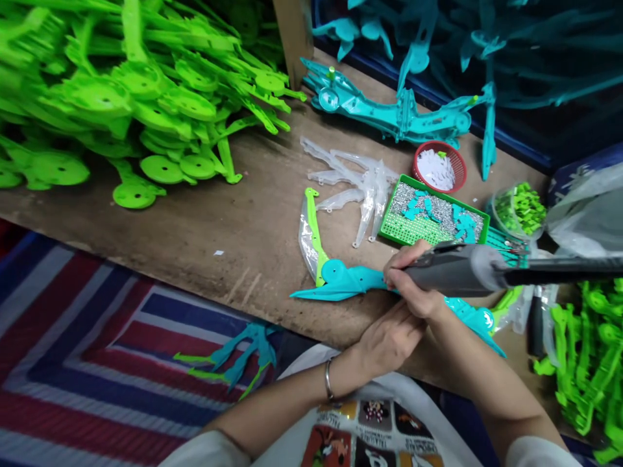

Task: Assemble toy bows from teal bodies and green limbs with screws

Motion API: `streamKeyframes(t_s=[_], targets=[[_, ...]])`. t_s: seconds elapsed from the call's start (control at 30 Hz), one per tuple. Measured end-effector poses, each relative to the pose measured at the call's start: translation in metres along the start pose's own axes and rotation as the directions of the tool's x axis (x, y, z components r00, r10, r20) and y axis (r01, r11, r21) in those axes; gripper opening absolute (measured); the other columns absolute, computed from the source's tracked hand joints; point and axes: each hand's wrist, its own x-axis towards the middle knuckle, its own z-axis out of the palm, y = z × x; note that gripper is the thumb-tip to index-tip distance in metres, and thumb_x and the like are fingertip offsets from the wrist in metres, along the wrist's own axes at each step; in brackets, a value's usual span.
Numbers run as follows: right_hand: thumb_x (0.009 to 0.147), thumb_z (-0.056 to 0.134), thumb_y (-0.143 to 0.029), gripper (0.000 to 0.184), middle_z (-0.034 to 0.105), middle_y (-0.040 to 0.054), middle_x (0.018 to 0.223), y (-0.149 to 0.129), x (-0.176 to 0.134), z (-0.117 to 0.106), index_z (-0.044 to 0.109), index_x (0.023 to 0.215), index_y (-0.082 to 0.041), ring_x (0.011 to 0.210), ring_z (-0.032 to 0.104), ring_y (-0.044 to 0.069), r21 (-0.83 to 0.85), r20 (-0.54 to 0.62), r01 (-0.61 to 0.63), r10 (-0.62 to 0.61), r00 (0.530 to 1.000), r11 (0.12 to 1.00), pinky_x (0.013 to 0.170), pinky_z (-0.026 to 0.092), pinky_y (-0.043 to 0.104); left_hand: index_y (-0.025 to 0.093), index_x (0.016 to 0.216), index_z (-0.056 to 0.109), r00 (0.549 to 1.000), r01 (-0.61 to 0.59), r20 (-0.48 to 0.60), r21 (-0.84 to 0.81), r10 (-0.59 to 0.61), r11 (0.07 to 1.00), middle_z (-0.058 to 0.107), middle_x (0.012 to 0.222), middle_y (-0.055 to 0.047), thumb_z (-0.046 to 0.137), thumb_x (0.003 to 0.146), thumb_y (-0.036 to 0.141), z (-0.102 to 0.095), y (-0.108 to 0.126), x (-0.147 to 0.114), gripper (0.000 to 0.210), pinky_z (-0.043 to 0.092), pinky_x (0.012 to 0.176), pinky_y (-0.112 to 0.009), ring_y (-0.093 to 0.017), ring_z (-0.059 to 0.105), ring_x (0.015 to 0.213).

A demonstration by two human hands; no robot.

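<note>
The right hand [413, 289] was wrapped around a grey tool [450, 269] over the middle of the turquoise piece [343, 284], which ran left to right, the left hand [393, 340], grip indiscernible, lying nearer the body.

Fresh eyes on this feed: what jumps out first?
First, the heap of lime-green plastic parts filling the upper left. Next, the bulky grey tool in the right hand, over a long turquoise piece on the table. Then the green tray of small silvery bits beyond it.

teal part [355, 279] partly behind right hand [415, 289]
</note>
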Motion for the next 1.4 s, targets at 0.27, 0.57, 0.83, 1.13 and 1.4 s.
streamKeyframes(t_s=[0.27,0.57,0.83,1.13,1.4], targets=[[0.082,0.074,-0.033,0.027,0.062,-0.0038,0.063,-0.017,0.01,-0.021,0.06,0.103,-0.025,0.055,0.06,0.016,0.0,0.051,0.146,-0.145,0.988,0.989,0.054,0.051,0.033,0.008,0.129,0.061,0.998,0.008,-0.066,0.039,-0.006,0.999,0.065,0.136,-0.015,0.043,0.102,0.011,-0.004,0.002,0.001,0.034,0.047,0.118,-0.046,-0.025,0.054,0.138],[0.08,0.072,-0.024,0.023,0.056,-0.0092,0.056,-0.012,0.025,-0.104,0.056,0.097,-0.024,0.046,0.054,0.014,-0.14,-0.514,0.232,-0.271,0.814,0.963,0.055,0.049,0.032,0.004,0.144,0.052,0.997,-0.027,-0.067,0.081,0.032,0.996,0.05,0.155,-0.015,0.043,0.098,0.002,-0.004,-0.003,0.001,0.047,0.046,0.121,-0.046,-0.026,0.039,0.15],[0.08,0.072,-0.029,0.022,0.056,-0.0086,0.054,0.008,0.021,-0.108,0.058,0.095,-0.022,0.045,0.054,0.014,-0.155,-0.545,0.155,-0.215,0.81,0.976,0.053,0.048,0.032,0.004,0.148,0.047,0.998,-0.029,-0.045,0.079,0.033,0.996,0.048,0.156,-0.016,0.041,0.098,0.0,-0.003,-0.003,-0.002,0.05,0.044,0.122,-0.049,-0.027,0.035,0.152],[0.078,0.075,-0.026,0.025,0.056,-0.0093,0.053,0.009,0.022,-0.108,0.055,0.092,-0.023,0.043,0.053,0.013,-0.137,-0.531,0.17,-0.217,0.819,0.976,0.05,0.047,0.03,0.003,0.145,0.05,0.996,-0.046,-0.067,0.085,0.052,0.995,0.05,0.154,-0.017,0.042,0.097,-0.001,-0.003,-0.004,0.0,0.048,0.046,0.12,-0.049,-0.027,0.036,0.152],[0.081,0.073,-0.029,0.025,0.058,-0.0088,0.056,0.011,0.02,-0.109,0.056,0.098,-0.023,0.045,0.055,0.014,-0.132,-0.491,0.182,-0.224,0.842,0.974,0.053,0.048,0.031,0.004,0.145,0.05,0.998,-0.043,-0.05,0.059,0.046,0.997,0.048,0.156,-0.017,0.039,0.098,0.0,-0.002,-0.004,-0.001,0.048,0.045,0.121,-0.05,-0.027,0.035,0.152]])
